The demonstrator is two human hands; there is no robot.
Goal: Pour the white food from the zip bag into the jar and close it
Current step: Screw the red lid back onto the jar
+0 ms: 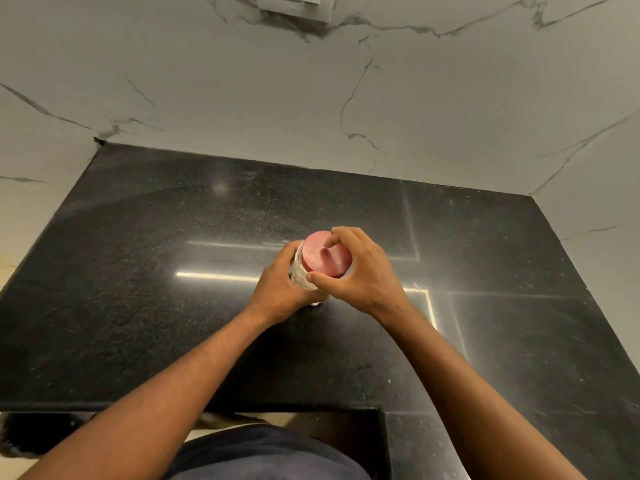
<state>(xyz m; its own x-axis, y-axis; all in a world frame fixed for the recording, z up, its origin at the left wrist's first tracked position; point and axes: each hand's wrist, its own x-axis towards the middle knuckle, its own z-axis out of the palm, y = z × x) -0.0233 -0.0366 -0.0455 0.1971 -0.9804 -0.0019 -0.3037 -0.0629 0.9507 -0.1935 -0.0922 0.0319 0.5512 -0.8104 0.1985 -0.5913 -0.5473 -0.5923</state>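
Note:
A small clear jar (298, 271) stands on the black granite counter (156, 271), near its middle. A pink round lid (320, 256) sits on top of the jar. My left hand (280, 289) wraps around the jar's body from the left. My right hand (360, 271) grips the lid's rim from the right, thumb at the near edge and fingers over the far edge. The jar's contents are mostly hidden by my hands. No zip bag is in view.
A marble-patterned wall (311, 98) rises behind the counter and at both sides. A switch plate (294, 6) is on the wall at the top. The counter's front edge (173, 407) is close to my body, with a step to the right.

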